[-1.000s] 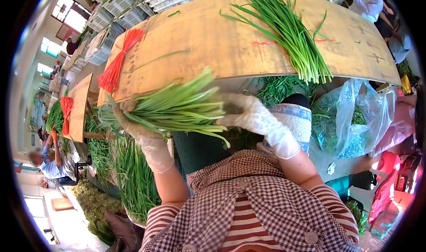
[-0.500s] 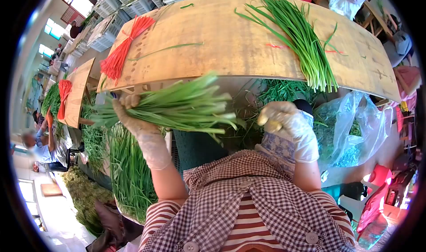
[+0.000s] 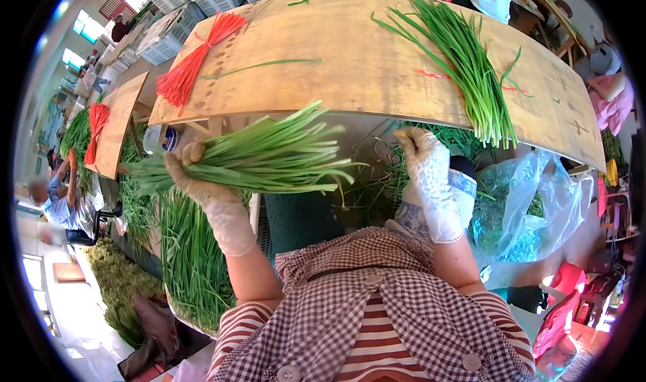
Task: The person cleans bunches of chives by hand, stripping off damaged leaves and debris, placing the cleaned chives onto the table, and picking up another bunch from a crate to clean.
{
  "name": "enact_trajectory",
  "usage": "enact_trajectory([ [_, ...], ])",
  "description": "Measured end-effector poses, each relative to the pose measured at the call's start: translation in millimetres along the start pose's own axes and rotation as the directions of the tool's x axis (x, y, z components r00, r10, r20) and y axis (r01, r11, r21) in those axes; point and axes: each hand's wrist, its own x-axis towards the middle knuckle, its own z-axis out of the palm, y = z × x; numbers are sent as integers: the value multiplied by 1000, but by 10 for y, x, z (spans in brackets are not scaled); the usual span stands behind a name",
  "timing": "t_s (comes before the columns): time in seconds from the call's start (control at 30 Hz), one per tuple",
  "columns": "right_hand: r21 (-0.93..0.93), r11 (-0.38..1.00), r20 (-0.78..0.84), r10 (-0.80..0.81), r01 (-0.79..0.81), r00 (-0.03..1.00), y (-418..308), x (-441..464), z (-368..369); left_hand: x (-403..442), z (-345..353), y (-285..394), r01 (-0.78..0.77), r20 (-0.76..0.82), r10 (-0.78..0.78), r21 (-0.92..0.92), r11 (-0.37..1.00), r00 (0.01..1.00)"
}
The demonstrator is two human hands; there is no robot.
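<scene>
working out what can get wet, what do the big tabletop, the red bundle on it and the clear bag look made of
Tabletop: probably bare plywood, from its tan, streaky, stained face.
Red bundle: likely plastic strips, given the bright, even colour; fibre is possible.
Clear bag: thin, glossy plastic, crinkled and see-through.

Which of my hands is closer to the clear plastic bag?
Right: your right hand is raised just left of the bag. Your left hand is much farther left, holding the green stalks.

Brown-checked apron [image 3: 296, 328], red-striped sleeves [image 3: 245, 321], whitish gloves [image 3: 432, 187]
</scene>
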Motion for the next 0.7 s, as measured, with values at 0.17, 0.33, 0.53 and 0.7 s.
enact_trajectory([
  [0.17,535,764,475,79,-359,877,-252,-70,-80,15,-25,2,-22,105,28,-52,998,994],
  [0.33,639,714,487,-88,-286,869,-700,-145,14,8,-37,-169,24,120,-9,-128,992,993],
  [0.53,627,672,511,28,-394,859,-592,-193,251,-24,-4,-238,27,64,-22,-74,997,998],
  [0.7,525,770,580,-13,-362,814,-643,-113,39,5,-47,-231,-44,-71,47,44,998,996],
])
